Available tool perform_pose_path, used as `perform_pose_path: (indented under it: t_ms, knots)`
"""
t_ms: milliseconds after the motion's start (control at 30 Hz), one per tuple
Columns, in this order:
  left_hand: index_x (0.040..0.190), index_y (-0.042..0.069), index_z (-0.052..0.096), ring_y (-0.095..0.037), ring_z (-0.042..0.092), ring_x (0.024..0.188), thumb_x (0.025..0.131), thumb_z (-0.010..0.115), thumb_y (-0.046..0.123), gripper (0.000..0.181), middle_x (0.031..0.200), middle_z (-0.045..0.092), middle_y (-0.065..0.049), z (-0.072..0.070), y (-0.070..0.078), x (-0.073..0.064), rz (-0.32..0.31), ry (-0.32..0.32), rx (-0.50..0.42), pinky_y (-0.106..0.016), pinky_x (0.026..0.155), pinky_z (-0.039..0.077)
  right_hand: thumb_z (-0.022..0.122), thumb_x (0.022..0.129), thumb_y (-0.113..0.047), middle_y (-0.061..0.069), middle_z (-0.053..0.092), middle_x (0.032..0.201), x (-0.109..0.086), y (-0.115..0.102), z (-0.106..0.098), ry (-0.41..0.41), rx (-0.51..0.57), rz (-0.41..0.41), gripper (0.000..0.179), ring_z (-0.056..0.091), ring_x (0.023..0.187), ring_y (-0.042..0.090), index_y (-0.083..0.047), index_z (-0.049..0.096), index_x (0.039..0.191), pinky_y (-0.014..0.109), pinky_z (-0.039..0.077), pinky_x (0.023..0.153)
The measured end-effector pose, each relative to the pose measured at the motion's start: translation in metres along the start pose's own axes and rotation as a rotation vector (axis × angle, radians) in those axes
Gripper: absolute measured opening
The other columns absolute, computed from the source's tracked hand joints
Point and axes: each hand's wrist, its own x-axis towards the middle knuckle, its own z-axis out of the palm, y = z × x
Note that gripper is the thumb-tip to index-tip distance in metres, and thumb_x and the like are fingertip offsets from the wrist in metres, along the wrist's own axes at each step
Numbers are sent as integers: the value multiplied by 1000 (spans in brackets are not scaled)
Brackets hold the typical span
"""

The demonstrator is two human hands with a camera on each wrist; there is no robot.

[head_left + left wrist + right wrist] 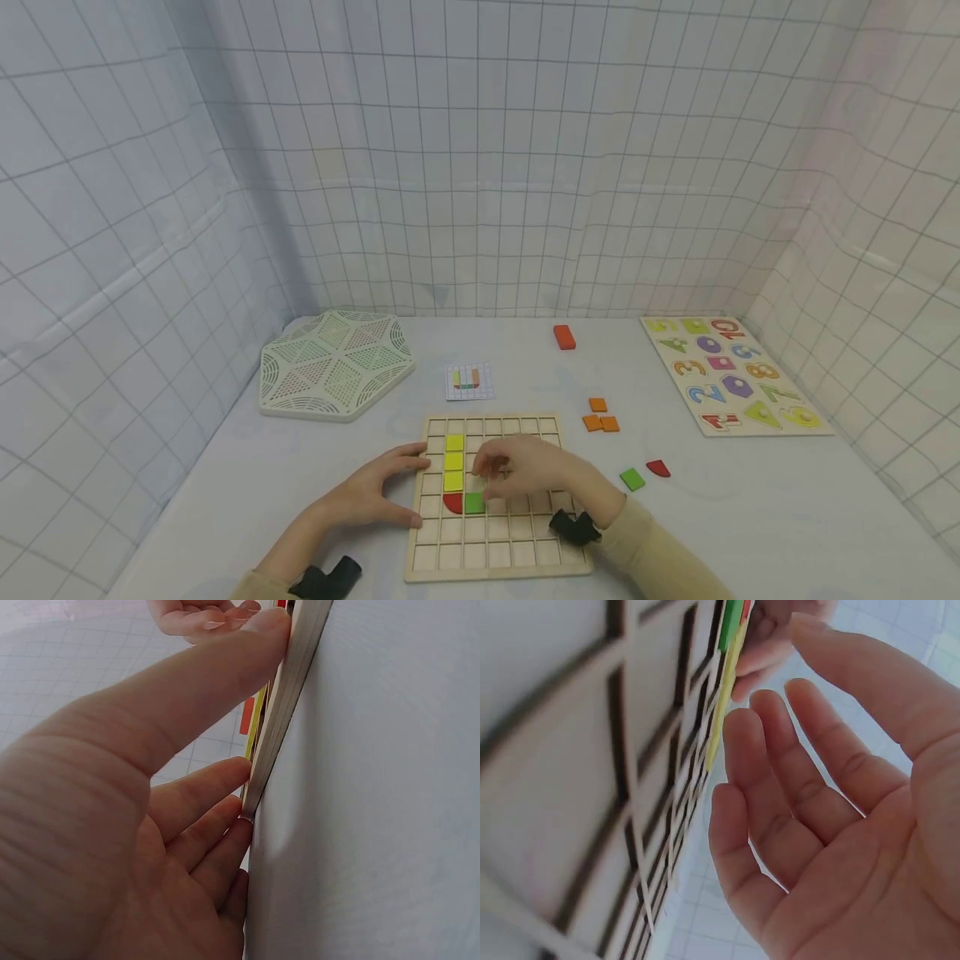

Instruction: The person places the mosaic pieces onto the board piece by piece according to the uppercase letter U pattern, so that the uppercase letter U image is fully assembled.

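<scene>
A wooden grid board [498, 574] lies flat on the table. Three yellow square tiles [453, 461] form a column in its cells, with a red quarter-circle tile [453, 503] below them and a green square tile [474, 503] to the right of the red one. My left hand [367, 492] steadies the board's left edge, its thumb and fingertips against the wooden side. Over the middle of the board hovers my right hand [528, 467], with loosely bent fingers and nothing between them, as the right wrist view shows; its thumb is close to the green tile.
Right of the board lie several orange squares [592, 423], a green square [632, 479] and a red quarter-circle [658, 468]. A pattern card [469, 381] sits behind the board. Farther out are a hexagonal perforated panel [333, 362], a red block [565, 337] and a number puzzle [738, 375].
</scene>
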Motion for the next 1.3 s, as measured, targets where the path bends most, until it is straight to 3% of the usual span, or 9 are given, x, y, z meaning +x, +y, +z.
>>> perform_pose_path:
  t_ms: [200, 400, 533, 867, 1133, 1300]
  knots:
    - [130, 16, 54, -38, 21, 138, 67, 82, 40, 72, 150, 32, -6, 0, 0, 0, -3, -1, 0, -62, 107, 17, 70, 85, -29, -12, 63, 95, -14, 2, -16, 70, -97, 36, 22, 56, 85, 1, -19, 65, 103, 25, 48, 77]
    - [130, 15, 54, -38, 21, 138, 68, 81, 41, 72, 150, 32, -6, 0, 1, -1, -4, -3, 7, -62, 107, 17, 68, 87, -26, -1, 64, 98, -38, 8, -38, 148, -36, 46, 22, 57, 86, 6, -13, 64, 104, 36, 51, 81]
    - [130, 15, 54, -38, 21, 138, 68, 82, 41, 72, 150, 32, -6, 0, 0, 0, -10, -1, 9, -62, 107, 17, 67, 88, -27, -2, 64, 98, -60, 14, -54, 212, -32, 46, 21, 57, 87, 8, -16, 63, 104, 42, 50, 82]
    - [130, 16, 54, -37, 21, 138, 69, 81, 42, 72, 150, 31, -5, 0, -3, 1, -2, -1, 14, -61, 107, 17, 68, 87, -32, -10, 63, 93, -115, 46, -83, 359, -61, 123, 22, 57, 87, 8, -17, 63, 102, 37, 51, 82]
    - [130, 14, 54, -38, 21, 138, 68, 81, 40, 72, 150, 31, -7, 0, 0, 0, -4, -4, 5, -61, 107, 17, 69, 85, -34, 0, 64, 100, -153, 67, -88, 409, -20, 264, 31, 58, 89, 9, -12, 62, 105, 33, 51, 83]
    - [130, 15, 54, -38, 21, 138, 68, 81, 40, 72, 150, 32, -7, 0, 0, -1, -5, 3, 14, -62, 107, 17, 69, 86, -30, 5, 64, 101, -166, 76, -86, 418, 44, 295, 32, 59, 89, 10, -7, 61, 107, 26, 50, 83]
